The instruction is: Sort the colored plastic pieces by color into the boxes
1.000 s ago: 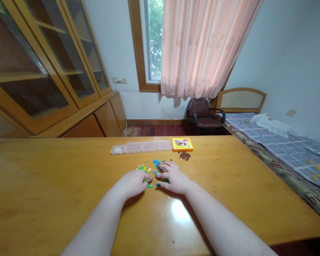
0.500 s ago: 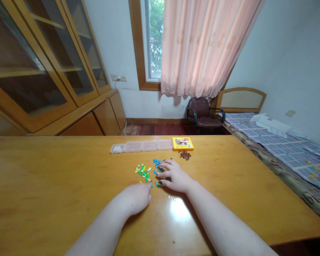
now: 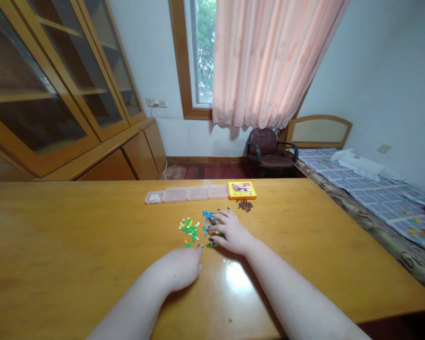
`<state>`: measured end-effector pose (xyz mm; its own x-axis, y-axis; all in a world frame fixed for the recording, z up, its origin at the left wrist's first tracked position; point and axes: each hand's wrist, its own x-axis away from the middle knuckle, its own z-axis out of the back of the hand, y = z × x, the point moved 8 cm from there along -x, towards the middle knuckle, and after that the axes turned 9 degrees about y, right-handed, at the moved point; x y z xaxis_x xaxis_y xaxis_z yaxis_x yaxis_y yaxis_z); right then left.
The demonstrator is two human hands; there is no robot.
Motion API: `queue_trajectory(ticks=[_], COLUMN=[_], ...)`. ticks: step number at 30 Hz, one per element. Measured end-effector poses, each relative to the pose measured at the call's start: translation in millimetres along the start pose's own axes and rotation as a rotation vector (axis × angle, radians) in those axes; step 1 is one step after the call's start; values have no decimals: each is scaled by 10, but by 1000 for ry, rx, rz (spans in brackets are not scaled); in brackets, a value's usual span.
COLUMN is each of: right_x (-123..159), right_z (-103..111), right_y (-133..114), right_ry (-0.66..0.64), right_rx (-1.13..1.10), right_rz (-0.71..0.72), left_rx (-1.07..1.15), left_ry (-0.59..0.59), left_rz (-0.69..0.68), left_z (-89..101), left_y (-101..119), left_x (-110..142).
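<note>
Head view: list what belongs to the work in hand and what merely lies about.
In the work:
blue pieces, by the right hand
green, yellow and white pieces, by the left hand
likely also brown pieces, clear trays, yellow box

Apparently unrelated:
white material on the bed
brown chair

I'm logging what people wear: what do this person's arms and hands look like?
Both forearms are bare, with no sleeve or jewellery in view. The left hand and right hand are ungloved; dark nails show on the right, one on the left.
</note>
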<state>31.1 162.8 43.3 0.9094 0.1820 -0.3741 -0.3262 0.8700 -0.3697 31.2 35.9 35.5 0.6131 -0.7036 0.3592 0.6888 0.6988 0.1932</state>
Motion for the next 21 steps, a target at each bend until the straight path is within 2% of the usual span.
queue_trajectory(ticks=[6, 16, 21], right_x=[-2, 30, 31], right_z=[49, -57, -32], right_y=[59, -10, -94], right_ry=[62, -63, -64], right_rx=[-26, -50, -76], right_rz=[1, 63, 125], left_rx=[-39, -44, -77], left_ry=[-31, 65, 66], left_rz=[11, 89, 132], left_z=[-43, -48, -26], left_y=[49, -146, -138], left_x=[-73, -308, -275])
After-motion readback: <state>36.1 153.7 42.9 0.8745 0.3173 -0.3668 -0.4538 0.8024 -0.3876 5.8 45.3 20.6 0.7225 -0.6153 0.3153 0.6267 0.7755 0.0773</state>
